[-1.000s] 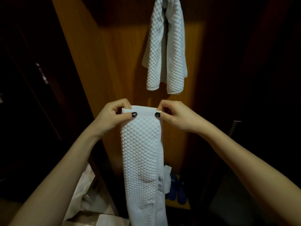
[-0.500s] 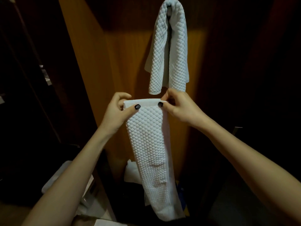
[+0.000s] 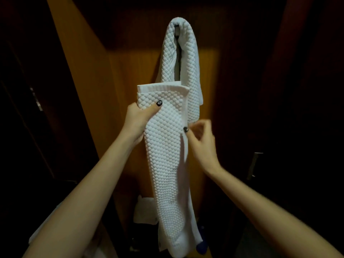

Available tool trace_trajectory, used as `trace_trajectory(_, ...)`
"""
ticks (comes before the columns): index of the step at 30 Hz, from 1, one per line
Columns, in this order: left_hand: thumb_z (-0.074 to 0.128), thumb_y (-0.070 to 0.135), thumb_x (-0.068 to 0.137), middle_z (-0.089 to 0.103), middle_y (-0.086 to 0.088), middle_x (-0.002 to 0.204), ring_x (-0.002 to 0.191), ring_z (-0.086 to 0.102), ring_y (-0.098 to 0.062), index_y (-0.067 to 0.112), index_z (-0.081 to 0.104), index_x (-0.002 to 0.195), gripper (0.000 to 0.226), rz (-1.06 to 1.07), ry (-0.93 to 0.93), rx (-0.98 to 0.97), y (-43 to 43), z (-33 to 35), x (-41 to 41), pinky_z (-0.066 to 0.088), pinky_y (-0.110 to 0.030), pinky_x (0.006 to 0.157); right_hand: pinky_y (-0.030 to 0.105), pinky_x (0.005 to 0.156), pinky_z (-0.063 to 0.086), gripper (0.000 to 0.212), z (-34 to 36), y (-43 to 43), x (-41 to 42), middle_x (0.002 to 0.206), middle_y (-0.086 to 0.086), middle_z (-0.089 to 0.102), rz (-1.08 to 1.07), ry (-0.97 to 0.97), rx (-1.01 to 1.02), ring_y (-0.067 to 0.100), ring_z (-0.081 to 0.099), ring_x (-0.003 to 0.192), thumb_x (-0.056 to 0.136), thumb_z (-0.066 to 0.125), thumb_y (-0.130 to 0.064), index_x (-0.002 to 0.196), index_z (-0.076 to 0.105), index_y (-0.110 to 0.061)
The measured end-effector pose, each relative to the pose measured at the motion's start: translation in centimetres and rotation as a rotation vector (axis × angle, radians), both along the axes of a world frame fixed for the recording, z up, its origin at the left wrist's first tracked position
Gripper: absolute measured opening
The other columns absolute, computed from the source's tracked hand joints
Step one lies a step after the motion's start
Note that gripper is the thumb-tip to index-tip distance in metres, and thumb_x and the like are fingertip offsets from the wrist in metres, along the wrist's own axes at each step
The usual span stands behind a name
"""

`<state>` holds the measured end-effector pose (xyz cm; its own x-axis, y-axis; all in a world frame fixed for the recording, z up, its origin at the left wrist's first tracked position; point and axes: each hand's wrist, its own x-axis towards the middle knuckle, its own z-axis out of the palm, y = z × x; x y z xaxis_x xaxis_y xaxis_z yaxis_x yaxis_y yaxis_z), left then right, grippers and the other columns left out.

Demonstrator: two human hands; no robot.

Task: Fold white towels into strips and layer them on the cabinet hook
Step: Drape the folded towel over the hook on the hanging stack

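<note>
A white waffle towel folded into a long strip hangs down in front of me. My left hand grips its left edge just below the top, thumb on the front. My right hand, blurred, sits lower on the right edge; its thumb and curled fingers pinch that edge. Behind and above, another white towel is draped over the cabinet hook, which is mostly hidden by it. The strip's top overlaps the hanging towel's lower end.
The hook is on an orange wooden cabinet panel between dark doors. A metal door handle shows at the right. On the floor below lie a white cloth and blue slippers.
The strip has risen toward the hanging towel. My right hand left the top right corner and slid down the right edge; my left hand shifted slightly lower on the left edge.
</note>
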<state>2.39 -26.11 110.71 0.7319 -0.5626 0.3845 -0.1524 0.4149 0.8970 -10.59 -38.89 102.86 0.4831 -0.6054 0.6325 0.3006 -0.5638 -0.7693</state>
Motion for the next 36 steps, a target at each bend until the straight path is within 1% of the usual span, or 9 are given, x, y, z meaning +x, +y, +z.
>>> trace_trajectory(6,0.072,0.007,0.084,0.076,-0.005,0.091,0.086,0.074,-0.023,0.014,0.072,0.089,0.009,0.028,-0.017,-0.026,-0.8,1.3,1.1,0.058,-0.03,0.064,0.008,0.069,0.048,0.021,-4.5,0.8,0.4,0.101,-0.029,0.064,0.208,0.261,0.069,-0.008,0.063,0.092,0.089,0.06,-0.05,0.101,0.054,-0.034)
trace_trajectory(9,0.072,0.006,0.084,0.076,-0.005,0.091,0.086,0.074,-0.023,0.012,0.071,0.092,0.01,0.053,-0.012,-0.02,-0.9,1.6,2.0,0.058,-0.03,0.064,0.01,0.068,0.047,0.019,-5.2,1.1,0.9,0.099,-0.015,0.067,0.224,0.28,0.101,-0.002,0.063,0.09,0.087,0.068,-0.039,0.096,0.057,-0.027)
trace_trajectory(14,0.071,0.007,0.085,0.077,-0.002,0.089,0.086,0.074,-0.02,0.012,0.069,0.093,0.01,0.114,-0.011,-0.003,-0.9,1.8,3.3,0.058,-0.029,0.064,0.034,0.069,0.047,0.029,-6.2,1.0,1.5,0.088,0.011,0.064,0.144,0.375,0.074,0.024,0.059,0.082,0.09,0.067,-0.026,0.08,0.06,0.0)
trace_trajectory(18,0.07,0.005,0.086,0.076,0.001,0.087,0.084,0.073,-0.016,0.012,0.068,0.093,0.01,0.142,-0.038,0.005,-0.6,2.0,3.9,0.057,-0.027,0.064,0.018,0.053,0.039,0.028,-6.1,1.1,1.3,0.068,0.0,0.064,0.181,0.324,0.069,0.004,0.054,0.06,0.093,0.063,-0.023,0.069,0.062,-0.01)
trace_trajectory(22,0.068,0.005,0.087,0.076,0.001,0.087,0.086,0.073,-0.017,0.01,0.066,0.097,0.011,0.13,-0.015,0.013,0.3,2.9,4.7,0.058,-0.027,0.065,0.015,0.054,0.035,0.036,-5.4,0.9,1.3,0.058,-0.012,0.054,0.245,0.272,0.087,0.0,0.047,0.058,0.092,0.066,-0.021,0.06,0.051,-0.022)
trace_trajectory(27,0.06,0.004,0.092,0.076,0.0,0.087,0.085,0.073,-0.016,0.009,0.063,0.1,0.01,0.015,0.015,0.002,1.2,4.0,5.1,0.058,-0.027,0.067,0.027,0.066,0.054,0.011,-4.3,0.0,1.8,0.077,0.002,0.068,0.46,0.197,0.349,0.017,0.065,0.072,0.09,0.068,-0.012,0.091,0.057,-0.014)
trace_trajectory(30,0.058,0.005,0.092,0.076,-0.001,0.086,0.084,0.073,-0.015,0.008,0.062,0.102,0.012,-0.038,0.021,-0.018,1.4,4.5,4.8,0.058,-0.027,0.067,0.034,0.077,0.056,0.008,-3.8,-0.4,1.9,0.093,0.003,0.074,0.63,0.331,0.412,0.018,0.071,0.085,0.093,0.064,-0.017,0.1,0.067,-0.014)
trace_trajectory(34,0.062,0.011,0.086,0.073,-0.005,0.096,0.092,0.071,-0.018,0.007,0.062,0.109,0.024,-0.137,0.072,-0.06,1.6,4.8,4.3,0.058,-0.032,0.076,0.009,0.082,0.045,0.012,-3.2,-0.1,1.5,0.123,-0.002,0.063,0.636,0.388,0.273,-0.005,0.058,0.108,0.093,0.064,-0.022,0.098,0.075,-0.025)
trace_trajectory(36,0.064,0.013,0.082,0.071,-0.007,0.1,0.095,0.07,-0.019,0.008,0.062,0.11,0.029,-0.178,0.1,-0.06,1.7,4.9,4.0,0.058,-0.035,0.081,0.006,0.091,0.038,0.016,-2.8,0.2,1.3,0.138,-0.008,0.05,0.661,0.42,0.2,-0.011,0.044,0.122,0.092,0.064,-0.021,0.103,0.073,-0.027)
